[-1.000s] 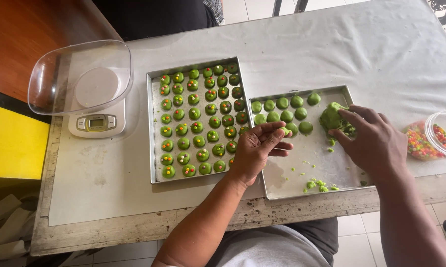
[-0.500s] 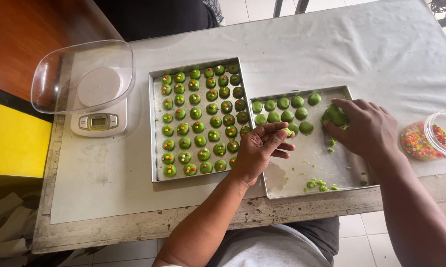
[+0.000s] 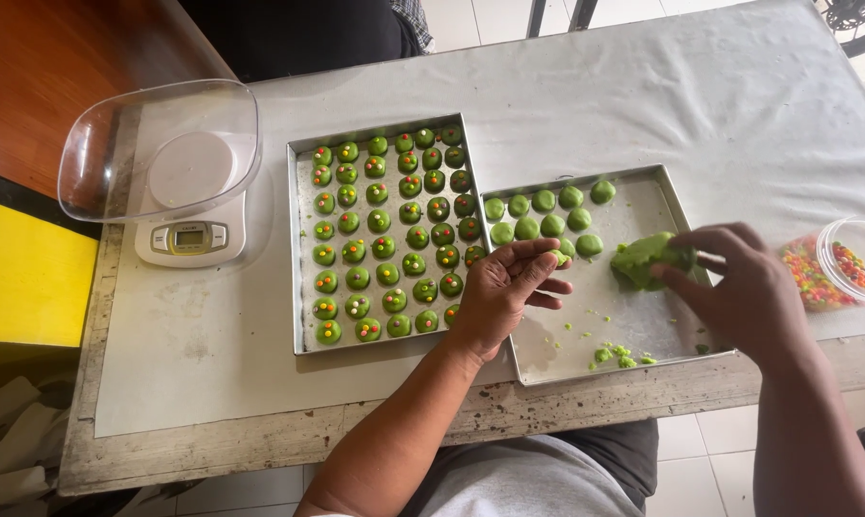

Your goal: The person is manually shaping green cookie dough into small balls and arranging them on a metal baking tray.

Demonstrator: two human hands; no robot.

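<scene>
Far left on the tabletop (image 3: 212, 354): scale (image 3: 188, 235) under a clear bowl (image 3: 159, 148). Next, full tray (image 3: 303, 251) of green balls (image 3: 386, 247) (coloured bits on top). Left hand (image 3: 504, 292) half curled at the trays' seam, holding nothing visible. Second tray (image 3: 672, 196), few plain balls. Right hand (image 3: 753, 287) pinching the dough lump (image 3: 648, 258) there. Far right, sprinkle tub (image 3: 835, 268).

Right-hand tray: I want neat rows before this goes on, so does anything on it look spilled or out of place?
Yes. Small green crumbs lie loose near the front edge of the right tray, apart from the neat dough balls at its back left. The right hand holds a rough lump of green dough. The full left tray looks orderly.
</scene>
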